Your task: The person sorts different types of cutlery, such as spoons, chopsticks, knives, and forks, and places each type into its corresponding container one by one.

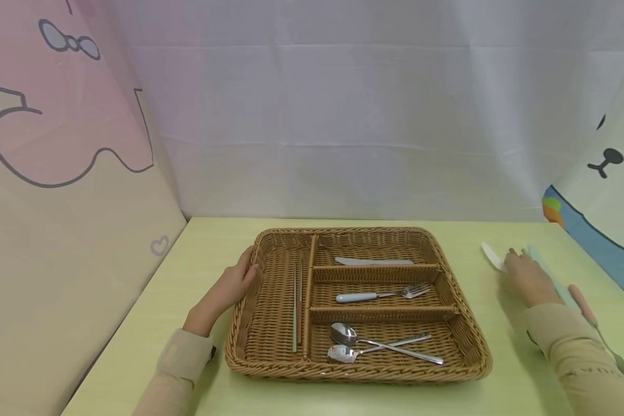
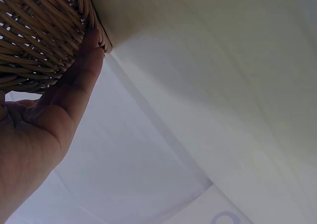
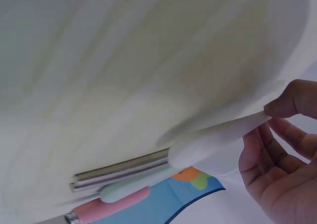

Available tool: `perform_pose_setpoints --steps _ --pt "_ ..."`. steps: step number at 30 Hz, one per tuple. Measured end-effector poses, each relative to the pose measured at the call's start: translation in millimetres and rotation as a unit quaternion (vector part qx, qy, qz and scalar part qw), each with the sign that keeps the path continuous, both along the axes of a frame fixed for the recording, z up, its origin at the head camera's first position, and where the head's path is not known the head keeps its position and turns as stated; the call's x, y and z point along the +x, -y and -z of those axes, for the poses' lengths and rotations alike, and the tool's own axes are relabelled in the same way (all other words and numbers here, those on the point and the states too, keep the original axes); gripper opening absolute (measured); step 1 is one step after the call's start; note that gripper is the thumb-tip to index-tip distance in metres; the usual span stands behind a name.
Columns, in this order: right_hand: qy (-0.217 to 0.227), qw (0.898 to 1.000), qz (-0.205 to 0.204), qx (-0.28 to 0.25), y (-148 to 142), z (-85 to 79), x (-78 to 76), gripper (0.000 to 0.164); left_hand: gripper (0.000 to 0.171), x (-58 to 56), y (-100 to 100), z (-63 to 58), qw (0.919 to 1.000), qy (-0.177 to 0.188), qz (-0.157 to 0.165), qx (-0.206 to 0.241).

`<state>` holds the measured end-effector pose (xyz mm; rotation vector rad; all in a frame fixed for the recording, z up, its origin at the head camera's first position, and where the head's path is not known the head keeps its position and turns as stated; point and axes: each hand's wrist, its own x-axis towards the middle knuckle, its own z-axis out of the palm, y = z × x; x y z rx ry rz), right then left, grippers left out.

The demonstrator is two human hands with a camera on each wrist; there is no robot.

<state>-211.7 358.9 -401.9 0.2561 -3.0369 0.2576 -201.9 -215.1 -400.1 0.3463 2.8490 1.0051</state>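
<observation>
Though creased, backdrop point(image 1: 343, 115) behind table point(image 1: 208, 248)

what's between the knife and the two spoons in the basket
The head view shows a blue-handled fork between them, flanked by two wicker dividers.

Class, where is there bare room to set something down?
Bare: pale-green tabletop between the brown rectangular wicker basket and right hand, and between left hand and pink-and-cream printed curtain. Crowded: right side, with white curved utensil, mint-green utensil, pink-handled utensil.
</observation>
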Motion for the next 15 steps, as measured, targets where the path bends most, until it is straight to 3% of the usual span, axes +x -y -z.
perform_pose_setpoints --steps 5,15 --pt "-0.018 1.000 -0.011 -0.015 7.6 -6.0 -1.7 0.002 0.058 0.1 -0.5 -0.2 1.0000 0.003 -0.004 0.000" --pt "0.017 0.999 -0.009 -0.044 33.6 -27.2 -3.7 0.027 0.057 0.2 -0.2 0.7 1.0000 -0.006 -0.001 0.002"
